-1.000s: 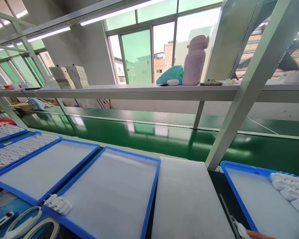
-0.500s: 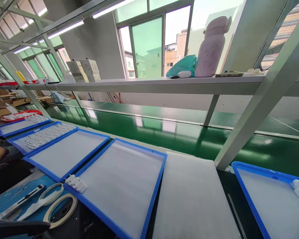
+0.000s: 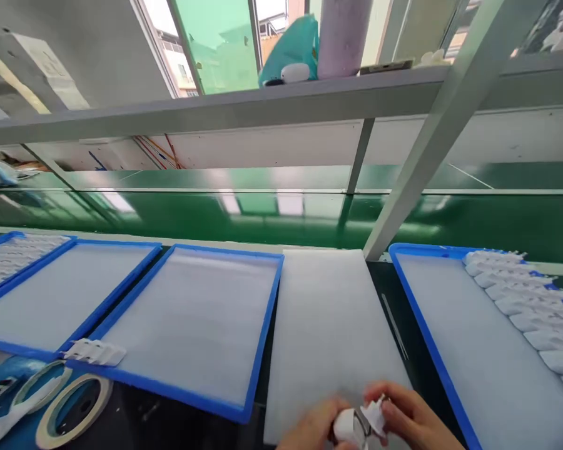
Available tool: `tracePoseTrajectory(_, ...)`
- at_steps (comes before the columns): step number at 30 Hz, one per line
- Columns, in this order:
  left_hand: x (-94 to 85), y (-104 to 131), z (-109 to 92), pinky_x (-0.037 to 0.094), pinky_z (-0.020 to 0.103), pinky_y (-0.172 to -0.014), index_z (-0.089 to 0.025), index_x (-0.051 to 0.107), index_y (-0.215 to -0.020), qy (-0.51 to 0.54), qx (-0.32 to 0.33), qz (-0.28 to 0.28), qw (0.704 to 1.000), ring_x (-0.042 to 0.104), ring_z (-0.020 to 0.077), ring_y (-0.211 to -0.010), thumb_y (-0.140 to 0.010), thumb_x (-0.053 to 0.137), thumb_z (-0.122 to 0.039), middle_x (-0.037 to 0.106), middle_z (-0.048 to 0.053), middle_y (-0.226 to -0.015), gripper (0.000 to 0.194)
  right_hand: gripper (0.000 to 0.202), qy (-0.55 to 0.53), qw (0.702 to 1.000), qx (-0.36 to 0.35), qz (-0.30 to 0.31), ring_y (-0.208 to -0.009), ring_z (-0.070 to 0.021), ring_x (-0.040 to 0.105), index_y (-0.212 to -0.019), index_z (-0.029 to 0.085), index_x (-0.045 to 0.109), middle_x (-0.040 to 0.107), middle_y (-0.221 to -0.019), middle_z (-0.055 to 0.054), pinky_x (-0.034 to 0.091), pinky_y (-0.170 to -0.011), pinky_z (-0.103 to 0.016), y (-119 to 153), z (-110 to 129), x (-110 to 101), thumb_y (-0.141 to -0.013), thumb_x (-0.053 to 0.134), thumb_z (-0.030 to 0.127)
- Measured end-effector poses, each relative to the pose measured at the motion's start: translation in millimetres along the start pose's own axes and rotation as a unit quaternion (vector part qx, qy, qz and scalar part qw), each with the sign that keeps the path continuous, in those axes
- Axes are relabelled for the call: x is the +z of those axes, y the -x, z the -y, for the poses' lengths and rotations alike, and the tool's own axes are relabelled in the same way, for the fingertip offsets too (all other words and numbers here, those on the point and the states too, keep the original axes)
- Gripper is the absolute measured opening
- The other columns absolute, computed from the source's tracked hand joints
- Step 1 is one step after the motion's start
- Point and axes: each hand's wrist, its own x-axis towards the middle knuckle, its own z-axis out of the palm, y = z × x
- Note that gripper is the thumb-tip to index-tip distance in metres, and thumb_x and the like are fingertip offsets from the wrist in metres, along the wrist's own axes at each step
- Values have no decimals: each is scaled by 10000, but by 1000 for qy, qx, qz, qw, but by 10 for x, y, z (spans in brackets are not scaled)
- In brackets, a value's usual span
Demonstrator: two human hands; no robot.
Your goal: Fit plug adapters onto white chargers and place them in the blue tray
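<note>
My left hand (image 3: 315, 426) is closed around a rounded white plastic part (image 3: 349, 427) at the bottom of the view. Close beside it, my right hand (image 3: 410, 414) pinches a small white plastic piece (image 3: 374, 415) between thumb and fingers. The two pieces almost meet, and I cannot tell whether they are joined. Both hands are over the lower end of a white sheet (image 3: 331, 312). To the right, a blue-rimmed tray (image 3: 431, 350) carries a slanting row of several white plastic parts (image 3: 520, 306).
Left of the sheet lies a blue-framed tray (image 3: 192, 325) with a few white pieces (image 3: 96, 352) on its near corner. Tape rolls (image 3: 75, 409) rest at lower left. A thin metal rod (image 3: 394, 325) lies right of the sheet. A slanted post (image 3: 431, 137) and a shelf (image 3: 192, 112) stand ahead.
The camera has turned right and downward. Both hands, out of view earlier, now show at the bottom with white plastic pieces, and more of the right tray is visible.
</note>
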Motion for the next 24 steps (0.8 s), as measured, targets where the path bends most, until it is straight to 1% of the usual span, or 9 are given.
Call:
tracePoseTrajectory(1, 15, -28, -1, 455, 338, -815, -225, 554, -1091, -5, -5, -6, 1000, 550, 202, -904, -851, 560, -311, 606, 20, -990, 255, 467, -22, 1000, -4, -1, -685, -199, 606, -960, 233, 635, 626, -727, -25, 492, -674, -342, 67, 77, -3, -785, 518, 650)
tracePoseTrajectory(3, 40, -72, -28, 424, 307, -836, -212, 518, -1131, -14, -4, -17, 1000, 534, 181, -924, -880, 504, -286, 602, 15, -1013, 262, 388, -36, 999, -11, -12, -797, -194, 598, -1020, 199, 615, 637, -859, -48, 481, -734, -312, 137, 261, -44, -794, 617, 515)
tracePoseTrajectory(6, 53, -110, -90, 401, 295, -854, -203, 470, -1159, -15, -1, -2, 1000, 529, 174, -946, -903, 467, -286, 596, 27, -1043, 269, 284, -14, 1000, -3, 6, -785, -162, 590, -978, 183, 635, 638, -867, -37, 468, -700, -259, 154, 483, -155, -820, 628, 419)
tracePoseTrajectory(8, 55, -120, -110, 397, 294, -857, -203, 445, -1163, -10, -2, 7, 1000, 532, 173, -949, -916, 448, -289, 598, 32, -1039, 262, 263, -1, 1000, 11, 18, -777, -156, 590, -987, 180, 637, 645, -848, -32, 461, -694, -253, 163, 553, -201, -845, 601, 397)
tracePoseTrajectory(12, 71, -129, -75, 399, 296, -842, -210, 405, -1165, -27, -3, 3, 1000, 536, 169, -920, -925, 428, -282, 594, 29, -1012, 252, 212, -2, 1000, 26, 13, -771, -148, 577, -945, 173, 632, 629, -847, -28, 455, -683, -247, 171, 568, -192, -839, 609, 355)
tracePoseTrajectory(14, 74, -140, -54, 404, 302, -832, -206, 391, -1164, -40, -3, 3, 999, 538, 168, -901, -925, 416, -268, 587, 29, -988, 249, 169, 6, 1000, 14, 3, -781, -140, 566, -887, 175, 643, 605, -880, -28, 454, -692, -241, 151, 554, -174, -828, 623, 333)
tracePoseTrajectory(17, 59, -160, -57, 417, 303, -807, -199, 385, -1176, -61, -2, 15, 998, 543, 173, -891, -915, 405, -237, 577, 35, -976, 265, 161, 10, 1000, 0, 13, -777, -135, 559, -846, 183, 654, 581, -897, -24, 459, -684, -239, 112, 538, -154, -819, 631, 340)
tracePoseTrajectory(20, 30, -174, -72, 421, 297, -786, -213, 403, -1190, -87, 12, 26, 996, 538, 175, -895, -891, 425, -211, 558, 41, -1032, 300, 172, 1, 999, 17, 28, -756, -137, 566, -854, 184, 650, 586, -875, -20, 469, -664, -243, 91, 544, -138, -808, 639, 349)
tracePoseTrajectory(24, 8, -178, -41, 414, 286, -784, -229, 423, -1157, -94, 37, 27, 994, 532, 166, -891, -868, 474, -198, 539, 23, -1072, 295, 147, 28, 998, 41, 30, -749, -147, 591, -854, 179, 645, 624, -840, -20, 485, -656, -244, 99, 598, -125, -814, 619, 318)
